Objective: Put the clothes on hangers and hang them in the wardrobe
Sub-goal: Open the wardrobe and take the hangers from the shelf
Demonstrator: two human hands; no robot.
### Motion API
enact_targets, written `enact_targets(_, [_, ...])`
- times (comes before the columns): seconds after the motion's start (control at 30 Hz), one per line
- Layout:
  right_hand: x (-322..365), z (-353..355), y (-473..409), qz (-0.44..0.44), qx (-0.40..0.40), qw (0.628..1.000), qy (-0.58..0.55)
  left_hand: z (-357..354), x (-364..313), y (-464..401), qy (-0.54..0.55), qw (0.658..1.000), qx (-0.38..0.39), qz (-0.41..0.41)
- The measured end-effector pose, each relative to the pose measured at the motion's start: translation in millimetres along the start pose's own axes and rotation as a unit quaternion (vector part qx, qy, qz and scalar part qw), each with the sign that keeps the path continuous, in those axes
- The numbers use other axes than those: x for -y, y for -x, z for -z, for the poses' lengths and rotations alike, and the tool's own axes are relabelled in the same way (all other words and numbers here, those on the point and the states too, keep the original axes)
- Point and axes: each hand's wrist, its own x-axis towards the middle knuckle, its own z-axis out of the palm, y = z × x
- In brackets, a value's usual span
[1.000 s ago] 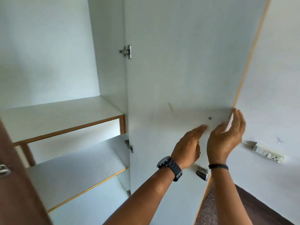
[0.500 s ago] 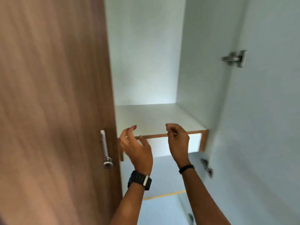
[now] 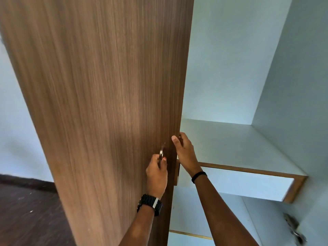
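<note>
Wardrobe (image 3: 221, 86) fills the right side of the view, its white interior open. Brown wood-grain door (image 3: 106, 103) stands in front of its left part. White shelf (image 3: 239, 150) w/ brown edging sits inside at hand height, a lower shelf (image 3: 191, 234) edge below it.

Left hand (image 3: 157, 176) raised w/ wrist up, fingers curled round the metal door handle (image 3: 161, 153), thumb on the near side: gripping it. Black watch (image 3: 150, 204) on that wrist.

Right hand (image 3: 184, 151) just beside it on the door's free edge, thumb on the front face, fingers wrapped behind the edge & mostly hidden; holding the edge. Black band (image 3: 199, 176) on that wrist.

Metal hinge (image 3: 294, 229) at lower right, blurred. Dark floor (image 3: 26, 210) at lower left; pale wall (image 3: 10, 121) behind the door.
</note>
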Motion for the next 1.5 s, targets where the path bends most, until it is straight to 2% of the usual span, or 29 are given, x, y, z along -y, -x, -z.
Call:
enact_targets(0.13, [13,-1,38,0.028,-0.012,0.998,-0.048,24,-7,27,0.032,0.999,0.019,0.015])
enact_targets(0.23, [23,-8,84,0.065,-0.017,0.995,-0.075,56,-15,70,0.050,0.999,-0.003,0.006])
enact_targets(0.4, [55,-37,175,0.139,0.031,0.967,-0.212,125,-23,141,0.051,0.992,-0.115,-0.011])
enact_targets(0.5, [75,-67,213,0.117,0.087,0.949,-0.281,175,-24,171,0.017,0.983,-0.180,-0.028])
enact_targets(0.6, [92,-105,236,0.080,0.154,0.934,-0.311,216,-26,199,-0.003,0.973,-0.229,0.001])
enact_targets(0.67, [105,-129,246,0.082,0.186,0.932,-0.299,235,-28,218,-0.033,0.957,-0.287,0.017])
enact_targets(0.73, [117,-149,253,0.129,0.202,0.936,-0.258,253,-32,234,-0.043,0.940,-0.338,-0.021])
enact_targets(0.8, [128,-163,261,0.193,0.204,0.937,-0.207,269,-34,244,-0.067,0.934,-0.343,-0.069])
enact_targets(0.9, [138,-188,278,0.259,0.240,0.917,-0.188,293,-33,246,-0.122,0.929,-0.339,-0.082])
enact_targets(1.03, [148,-230,292,0.323,0.264,0.892,-0.173,331,-27,245,-0.143,0.903,-0.392,-0.106])
enact_targets(1.3, [166,-341,287,0.472,0.257,0.842,-0.047,444,2,222,-0.147,0.847,-0.509,-0.044])
enact_targets(1.5, [180,-419,278,0.516,0.258,0.810,0.100,525,22,189,-0.157,0.845,-0.511,-0.004])
